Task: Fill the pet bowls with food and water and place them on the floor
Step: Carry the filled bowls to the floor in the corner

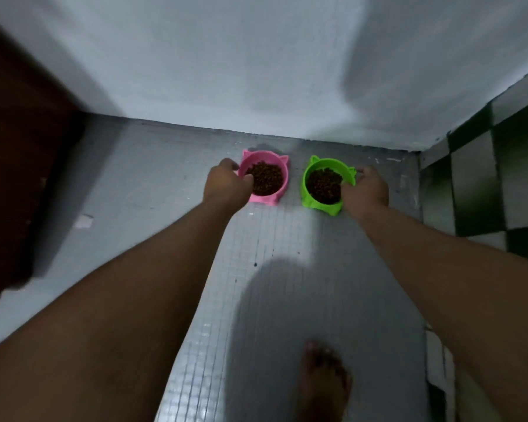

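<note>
A white wall [256,71] closes the grey floor [287,239] at 12 o'clock, with a dark brown panel [19,178] at 9 o'clock, checked tiles [485,184] at 3 o'clock and a pale scrap [84,221] lying near the panel. A bare foot [323,382] stands at 6 o'clock. With both arms stretched forward, the left hand [226,185] grips the pink bowl [265,155] at its 9 o'clock rim and the right hand [365,190] grips the green bowl [329,162] at its 3 o'clock rim. Two bowls, both holding kibble [264,179], sit side by side on the floor near the wall.
</note>
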Action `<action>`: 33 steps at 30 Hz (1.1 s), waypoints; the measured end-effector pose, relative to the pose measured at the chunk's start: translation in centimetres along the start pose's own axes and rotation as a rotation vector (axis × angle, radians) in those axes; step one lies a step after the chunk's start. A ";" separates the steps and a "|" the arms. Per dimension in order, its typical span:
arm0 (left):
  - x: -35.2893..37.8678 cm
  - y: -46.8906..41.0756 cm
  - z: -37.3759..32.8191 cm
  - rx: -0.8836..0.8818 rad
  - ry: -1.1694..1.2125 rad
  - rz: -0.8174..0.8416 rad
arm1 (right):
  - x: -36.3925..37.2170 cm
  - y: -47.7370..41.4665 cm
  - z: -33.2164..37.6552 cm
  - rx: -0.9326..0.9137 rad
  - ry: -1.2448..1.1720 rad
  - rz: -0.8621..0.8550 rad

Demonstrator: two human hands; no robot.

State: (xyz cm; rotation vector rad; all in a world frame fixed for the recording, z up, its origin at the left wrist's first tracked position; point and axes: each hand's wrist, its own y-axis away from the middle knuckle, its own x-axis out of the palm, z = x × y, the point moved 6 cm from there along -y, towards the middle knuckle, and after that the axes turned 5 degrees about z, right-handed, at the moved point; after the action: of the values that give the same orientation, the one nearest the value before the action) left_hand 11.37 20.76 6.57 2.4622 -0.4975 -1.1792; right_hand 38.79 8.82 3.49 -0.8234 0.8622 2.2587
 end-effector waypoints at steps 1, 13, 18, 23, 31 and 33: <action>-1.2 2.0 -1.5 0.031 -0.003 0.024 | -1.2 1.7 1.5 -0.013 -0.001 0.019; -19.6 29.8 -15.2 0.239 0.005 0.155 | -23.1 27.5 18.6 -0.138 -0.090 0.077; -26.3 38.4 -18.9 0.284 -0.015 0.132 | -30.1 37.6 21.8 -0.167 -0.166 0.037; -28.4 46.4 -19.4 0.311 0.005 0.163 | -33.1 47.4 20.3 -0.099 -0.224 0.036; -30.1 59.5 -17.4 0.379 0.020 0.173 | -38.2 59.9 16.9 -0.148 -0.244 0.011; -30.1 63.2 -16.7 0.405 0.051 0.165 | -39.7 63.1 15.6 -0.176 -0.256 -0.020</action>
State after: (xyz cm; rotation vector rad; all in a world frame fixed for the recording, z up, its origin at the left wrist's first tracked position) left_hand -2.90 -17.60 65.77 2.7067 -0.9884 -1.0273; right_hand 15.49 -30.74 64.32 -0.5967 0.5419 2.3815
